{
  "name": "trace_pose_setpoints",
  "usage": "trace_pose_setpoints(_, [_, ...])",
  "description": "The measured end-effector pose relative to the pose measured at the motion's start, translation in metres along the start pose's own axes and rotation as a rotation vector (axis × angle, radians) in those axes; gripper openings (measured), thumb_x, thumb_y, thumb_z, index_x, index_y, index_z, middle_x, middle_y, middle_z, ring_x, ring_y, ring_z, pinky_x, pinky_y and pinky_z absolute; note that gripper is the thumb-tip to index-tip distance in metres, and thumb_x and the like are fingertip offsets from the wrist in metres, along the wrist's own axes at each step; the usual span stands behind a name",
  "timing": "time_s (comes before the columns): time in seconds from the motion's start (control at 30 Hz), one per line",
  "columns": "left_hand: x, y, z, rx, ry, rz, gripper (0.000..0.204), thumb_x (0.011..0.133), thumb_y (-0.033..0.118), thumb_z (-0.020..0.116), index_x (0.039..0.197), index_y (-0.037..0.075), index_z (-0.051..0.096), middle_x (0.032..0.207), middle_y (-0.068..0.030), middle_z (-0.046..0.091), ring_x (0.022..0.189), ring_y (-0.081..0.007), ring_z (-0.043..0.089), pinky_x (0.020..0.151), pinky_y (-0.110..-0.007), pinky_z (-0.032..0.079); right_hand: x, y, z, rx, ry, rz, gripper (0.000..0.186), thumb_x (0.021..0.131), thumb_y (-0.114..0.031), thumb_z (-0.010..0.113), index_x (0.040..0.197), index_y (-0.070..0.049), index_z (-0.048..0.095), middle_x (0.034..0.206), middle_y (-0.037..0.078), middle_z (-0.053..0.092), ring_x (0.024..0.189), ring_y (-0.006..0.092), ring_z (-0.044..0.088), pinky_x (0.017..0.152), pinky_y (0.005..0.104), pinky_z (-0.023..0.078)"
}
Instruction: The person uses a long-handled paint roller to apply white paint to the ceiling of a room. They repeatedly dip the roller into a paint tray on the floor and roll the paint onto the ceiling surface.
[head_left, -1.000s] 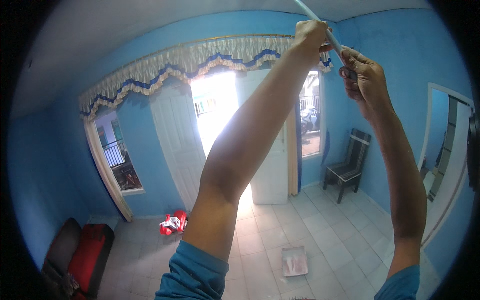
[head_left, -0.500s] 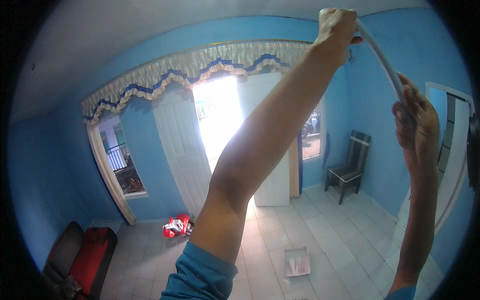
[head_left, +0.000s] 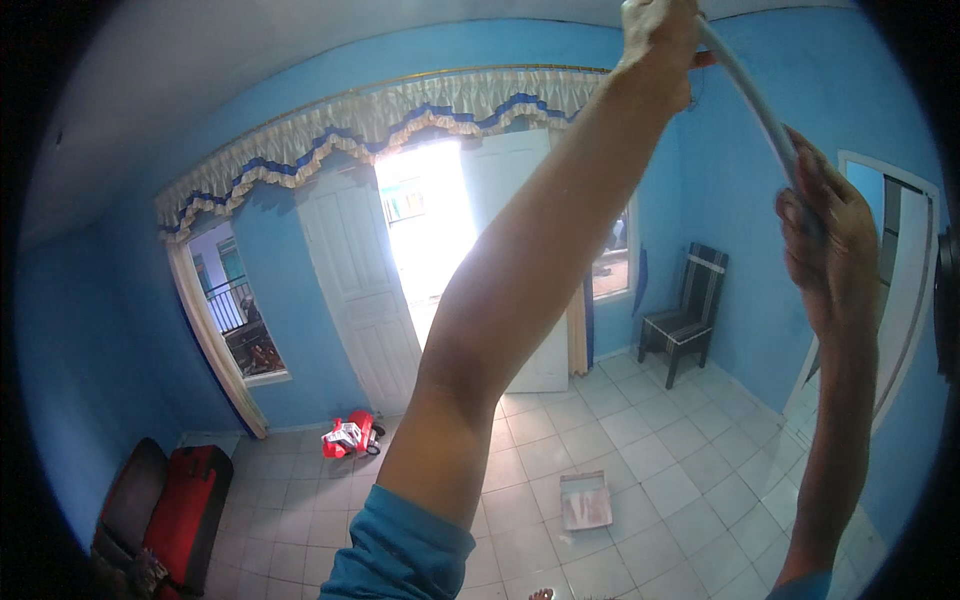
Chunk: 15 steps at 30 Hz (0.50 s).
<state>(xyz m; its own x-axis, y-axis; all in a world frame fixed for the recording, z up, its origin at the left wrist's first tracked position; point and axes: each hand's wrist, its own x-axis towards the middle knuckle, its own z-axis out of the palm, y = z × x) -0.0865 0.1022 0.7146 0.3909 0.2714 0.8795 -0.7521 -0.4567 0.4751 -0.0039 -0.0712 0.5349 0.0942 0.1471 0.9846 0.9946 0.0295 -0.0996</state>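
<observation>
A long pale pole slants across the upper right of the view, in both my hands. My left hand is closed round its upper part near the ceiling, partly cut by the top edge. Lower down the pole, my right hand grips it with bent fingers, close in front of the blue right wall. Whatever is at the pole's upper end lies out of view. On the tiled floor below sits a shallow rectangular tray with pale whitish marks inside.
A dark chair stands in the far right corner. Ahead is a white double door, one side bright with daylight, under a ruffled valance. A red toy vehicle and a red-black sofa are on the left.
The view has tipped, so the floor tray, chair and door sit slightly higher and further left. My left hand has shifted slightly up and left with the pole. Both grips stay the same.
</observation>
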Motion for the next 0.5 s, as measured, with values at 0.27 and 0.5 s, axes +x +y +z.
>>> trace_pose_setpoints(0.27, [0.000, -0.043, -0.155, 0.685, -0.104, 0.205, 0.047, 0.094, 0.029, 0.072, 0.135, 0.010, 0.056, 0.117, -0.0148, 0.063, 0.109, -0.0314, 0.063, 0.094, -0.050, 0.054, 0.054, -0.054, 0.145, 1.046, -0.093, 0.349, 0.045, 0.102, -0.038, 0.064, 0.132, -0.005, 0.066, 0.073, -0.001, 0.061, 0.053, 0.0019, 0.050, 0.044, 0.0188, 0.042])
trace_pose_setpoints(0.5, [0.056, -0.136, -0.304, 1.312, -0.370, 0.341, 0.049, 0.093, 0.034, 0.073, 0.133, 0.006, 0.061, 0.117, -0.0149, 0.067, 0.106, -0.0301, 0.066, 0.091, -0.045, 0.055, 0.004, 0.006, 0.257, 0.998, -0.115, 0.478, 0.028, 0.100, -0.031, 0.064, 0.115, -0.007, 0.068, 0.093, 0.008, 0.066, 0.070, 0.0174, 0.064, 0.063, 0.0336, 0.056])
